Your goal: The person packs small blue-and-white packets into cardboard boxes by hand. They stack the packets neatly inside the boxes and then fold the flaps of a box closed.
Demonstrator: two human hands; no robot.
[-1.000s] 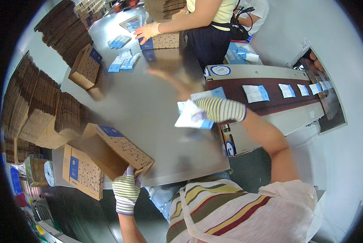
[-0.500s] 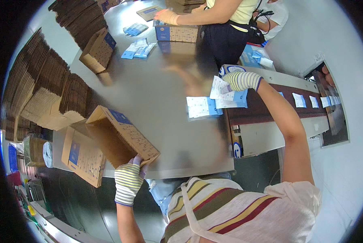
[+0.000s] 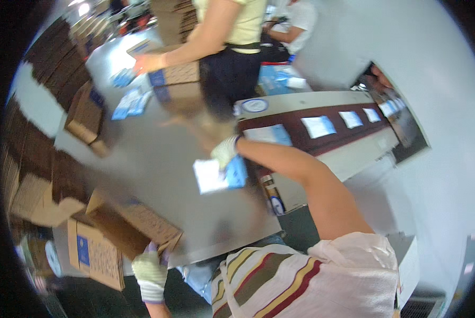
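No wording or number is coming out legibly. Above centre, slightly to the right, a blue-ringed white oval sticker (image 3: 255,105) is sitting on the conveyor (image 3: 349,153); below centre, a second blue-and-white sticker (image 3: 277,205) is marking its near end. At lower left, a flattened carton (image 3: 105,263) is bearing a blue panel (image 3: 83,250) and small scattered print, and the open carton (image 3: 155,222) is carrying similar print. At upper left, another carton (image 3: 183,74) is showing a blue patch (image 3: 157,79). Near centre, a packet's (image 3: 211,177) print is blurring beyond reading.

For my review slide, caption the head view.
Left hand holding an open carton, right hand on a white-blue packet beside a conveyor.
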